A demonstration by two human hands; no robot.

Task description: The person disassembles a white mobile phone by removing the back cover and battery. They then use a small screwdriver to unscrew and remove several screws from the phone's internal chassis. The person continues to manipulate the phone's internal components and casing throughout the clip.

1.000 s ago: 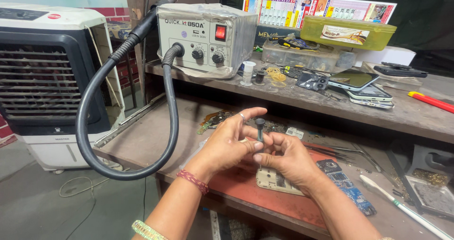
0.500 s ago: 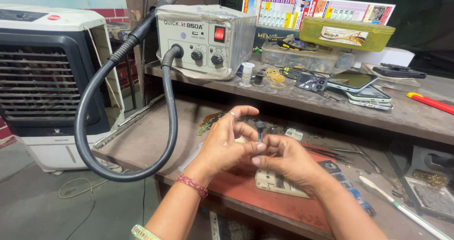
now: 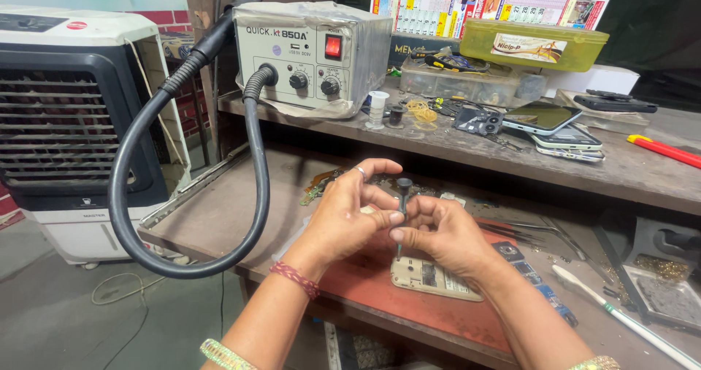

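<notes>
Left of the opened phone (image 3: 434, 276) stands a white air cooler (image 3: 69, 122); the grey hot-air station (image 3: 314, 56) loops its black hose (image 3: 139, 195) over the desk (image 3: 219, 217). The left hand (image 3: 343, 220) closes its grip on the small screwdriver (image 3: 401, 217), held upright with its tip on the phone; the right hand (image 3: 445, 235) pinches the shaft too. If it tilts, the tip may well slip and scratch the board
</notes>
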